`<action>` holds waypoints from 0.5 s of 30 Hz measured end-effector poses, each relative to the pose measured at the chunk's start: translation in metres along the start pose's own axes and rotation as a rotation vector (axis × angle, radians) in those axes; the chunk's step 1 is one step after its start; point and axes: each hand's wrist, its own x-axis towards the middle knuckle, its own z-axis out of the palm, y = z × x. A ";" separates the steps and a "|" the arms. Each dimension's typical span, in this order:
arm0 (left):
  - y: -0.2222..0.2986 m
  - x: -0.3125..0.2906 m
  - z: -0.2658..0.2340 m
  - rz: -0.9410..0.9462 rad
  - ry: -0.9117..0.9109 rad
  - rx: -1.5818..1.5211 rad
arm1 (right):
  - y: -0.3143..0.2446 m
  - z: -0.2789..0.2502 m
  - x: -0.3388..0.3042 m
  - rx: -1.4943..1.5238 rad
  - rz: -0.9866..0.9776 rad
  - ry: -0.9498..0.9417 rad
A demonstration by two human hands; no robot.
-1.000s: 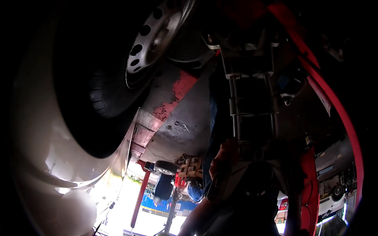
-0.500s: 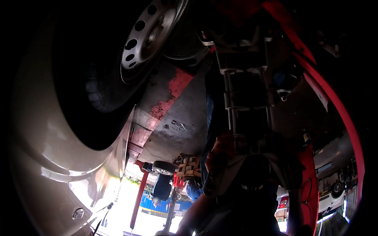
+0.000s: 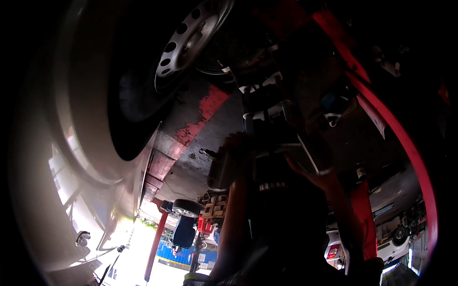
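In both hands I hold a dark metal frame with parallel rods and crossbars (image 3: 281, 148), tilted beside a car wheel. Deep shadow hides much of its shape. My left hand (image 3: 236, 142) is raised on the frame's left side, its fingers closed and mostly in the dark. Beside that wrist hangs a dark, rounded block (image 3: 221, 170); whether it belongs to the frame I cannot tell. My right hand (image 3: 323, 178) supports the frame's lower right corner, one digit stretched along it. Above left is the wheel's silver steel rim (image 3: 183, 47), with round holes.
A pale car fender (image 3: 90, 157) curves around the tyre on the left. The grey floor has a worn red painted stripe (image 3: 200, 117). A curved red bar (image 3: 405, 128) runs down the right. Farther off are a loose wheel (image 3: 187, 208), a wooden pallet (image 3: 215, 208) and a white car (image 3: 393, 245).
The frame has swung left and tilted, and its rods show less. My left hand moved up and left with it. My right hand, hidden in shadow before, now shows at the frame's corner.
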 end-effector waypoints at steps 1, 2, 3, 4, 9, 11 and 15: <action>-0.002 0.011 -0.004 0.009 -0.034 -0.025 | 0.009 0.008 0.014 0.027 -0.011 0.010; -0.005 0.021 -0.008 0.012 -0.054 -0.033 | 0.017 0.015 0.023 0.080 0.002 0.016; -0.005 0.030 -0.012 0.017 -0.061 -0.033 | 0.022 0.020 0.034 0.131 0.016 0.016; 0.000 0.037 -0.014 0.033 -0.058 -0.023 | 0.027 0.028 0.044 0.029 -0.053 0.002; 0.015 0.069 -0.032 0.046 0.032 0.217 | 0.005 0.044 0.105 0.696 0.631 0.049; 0.018 0.083 -0.032 0.055 0.022 0.105 | 0.006 0.048 0.123 0.720 0.565 0.034; 0.027 0.108 -0.051 0.079 0.087 0.055 | 0.003 0.061 0.149 0.620 0.471 -0.004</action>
